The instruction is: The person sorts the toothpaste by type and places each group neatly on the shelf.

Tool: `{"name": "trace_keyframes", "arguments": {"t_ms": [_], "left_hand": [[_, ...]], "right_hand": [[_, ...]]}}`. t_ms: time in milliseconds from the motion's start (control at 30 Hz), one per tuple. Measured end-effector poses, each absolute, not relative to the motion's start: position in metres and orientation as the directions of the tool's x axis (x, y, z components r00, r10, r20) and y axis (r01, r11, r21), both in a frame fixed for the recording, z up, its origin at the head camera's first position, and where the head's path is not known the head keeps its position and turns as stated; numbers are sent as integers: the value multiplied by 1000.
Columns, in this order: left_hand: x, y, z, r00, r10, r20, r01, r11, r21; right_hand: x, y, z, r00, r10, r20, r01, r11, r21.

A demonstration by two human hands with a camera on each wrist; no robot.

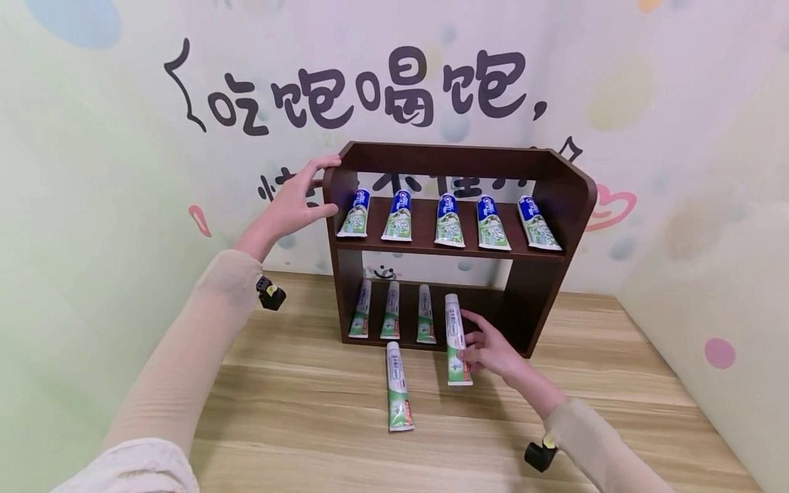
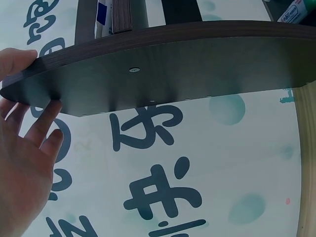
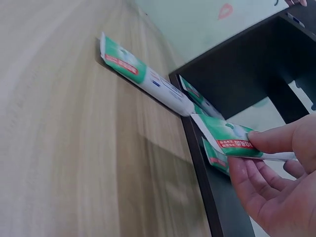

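A dark brown two-tier wooden shelf [image 1: 456,253] stands against the wall. My left hand [image 1: 302,198] holds the upper edge of its left side panel; in the left wrist view, the thumb [image 2: 19,61] lies over the panel's edge and the fingers touch its outer face. With my right hand [image 1: 493,352], I grip a green-and-white toothpaste tube [image 1: 455,335] at the lower tier's front, thumb on its printed face. Three similar tubes [image 1: 391,311] lie side by side on that tier, left of the gripped one. Another toothpaste tube [image 1: 398,390] lies on the table before the shelf.
Several blue-and-green toothpaste tubes [image 1: 448,220] lie in a row on the upper tier. The wood-grain table [image 1: 296,411] extends around the shelf's front and sides. Behind it rises a wall [image 1: 135,205] with dark lettering; side walls flank the table.
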State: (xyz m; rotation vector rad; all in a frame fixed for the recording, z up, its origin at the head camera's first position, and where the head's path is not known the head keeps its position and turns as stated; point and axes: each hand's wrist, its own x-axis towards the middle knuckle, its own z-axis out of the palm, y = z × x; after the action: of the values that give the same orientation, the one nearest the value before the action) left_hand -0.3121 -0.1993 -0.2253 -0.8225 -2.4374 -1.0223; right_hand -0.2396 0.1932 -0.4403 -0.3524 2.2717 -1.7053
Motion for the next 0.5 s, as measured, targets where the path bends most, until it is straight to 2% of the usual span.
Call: {"name": "trace_keyframes", "arguments": {"t_ms": [500], "left_hand": [[-314, -200, -227, -752, 382, 537, 652, 551, 521]], "right_hand": [[-274, 207, -443, -950, -313, -7, -79, 260, -962]]}}
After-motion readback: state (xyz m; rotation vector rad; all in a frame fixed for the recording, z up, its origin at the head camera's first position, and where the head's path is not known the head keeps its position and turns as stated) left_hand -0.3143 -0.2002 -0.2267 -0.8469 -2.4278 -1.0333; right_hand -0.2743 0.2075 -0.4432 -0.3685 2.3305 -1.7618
